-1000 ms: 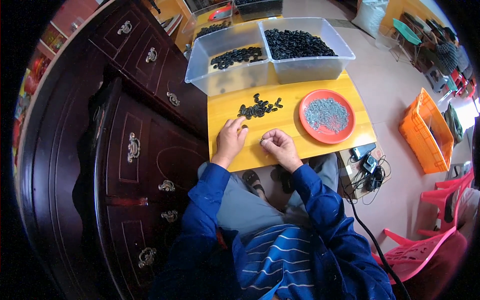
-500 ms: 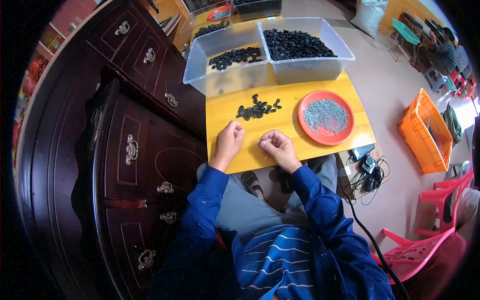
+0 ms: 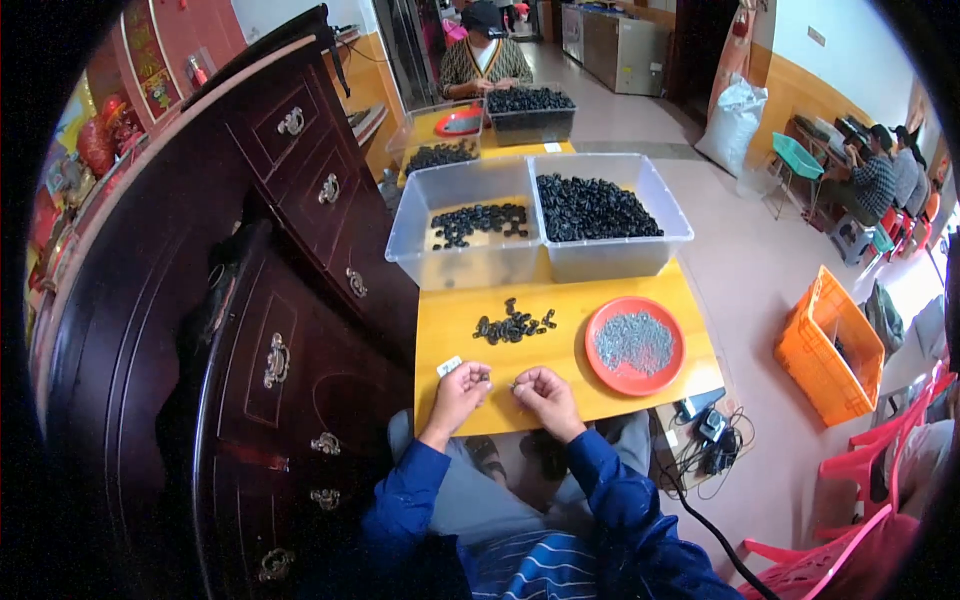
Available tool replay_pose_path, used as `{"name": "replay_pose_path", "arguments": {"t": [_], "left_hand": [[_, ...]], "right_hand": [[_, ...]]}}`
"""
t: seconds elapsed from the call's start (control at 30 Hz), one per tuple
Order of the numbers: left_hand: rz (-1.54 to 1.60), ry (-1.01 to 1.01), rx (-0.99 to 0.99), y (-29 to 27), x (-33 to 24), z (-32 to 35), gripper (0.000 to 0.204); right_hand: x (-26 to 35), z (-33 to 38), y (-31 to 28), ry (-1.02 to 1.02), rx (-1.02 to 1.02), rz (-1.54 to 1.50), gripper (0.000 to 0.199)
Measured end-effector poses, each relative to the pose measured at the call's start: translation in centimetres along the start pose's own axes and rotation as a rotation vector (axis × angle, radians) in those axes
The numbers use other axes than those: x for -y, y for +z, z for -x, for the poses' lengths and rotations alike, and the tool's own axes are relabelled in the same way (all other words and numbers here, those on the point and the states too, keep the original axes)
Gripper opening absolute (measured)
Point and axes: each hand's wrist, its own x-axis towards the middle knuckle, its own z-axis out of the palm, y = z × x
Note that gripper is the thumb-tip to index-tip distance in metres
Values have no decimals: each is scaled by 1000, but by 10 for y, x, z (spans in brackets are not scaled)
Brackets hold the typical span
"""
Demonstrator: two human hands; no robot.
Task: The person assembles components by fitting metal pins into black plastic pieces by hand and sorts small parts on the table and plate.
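Note:
Over the near edge of the yellow table (image 3: 540, 285), my left hand (image 3: 460, 398) is closed, with a small dark part showing at its fingertips. Just to its right, my right hand (image 3: 550, 402) pinches a tiny metal piece, mostly hidden by the fingers. Beyond both hands lies a loose pile of small black oval parts (image 3: 512, 327). A red plate (image 3: 632, 384) to the right holds many small silvery metal pieces (image 3: 634, 340). Beside my left hand is a white label (image 3: 449, 366) on the table.
A clear two-part plastic bin (image 3: 465, 268) with black parts stands at the table's back. Dark wooden drawers (image 3: 290, 330) flank the left. On the right are an orange crate (image 3: 830, 350), cables (image 3: 715, 440) and pink chairs (image 3: 860, 470). A co-worker (image 3: 485, 60) sits beyond.
The view has tilted up, so the table sits lower and the co-worker shows. My left hand has turned, exposing the dark part at its fingertips. My right hand keeps its pinch.

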Motion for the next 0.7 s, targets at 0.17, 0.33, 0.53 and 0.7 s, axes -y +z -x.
{"name": "replay_pose_path", "arguments": {"t": [0.17, 0.33, 0.53, 0.7], "left_hand": [[83, -2, 23, 2, 0, 0, 24], [117, 30, 37, 5, -1, 1, 24], [119, 55, 47, 13, 2, 14, 26], [118, 58, 61, 9, 15, 9, 25]], "right_hand": [[-5, -7, -4, -13, -12, -24, 13], [1, -10, -4, -34, 18, -39, 14], [1, 1, -3, 1, 2, -32, 14], [-2, -1, -6, -1, 4, -24, 16]]}}
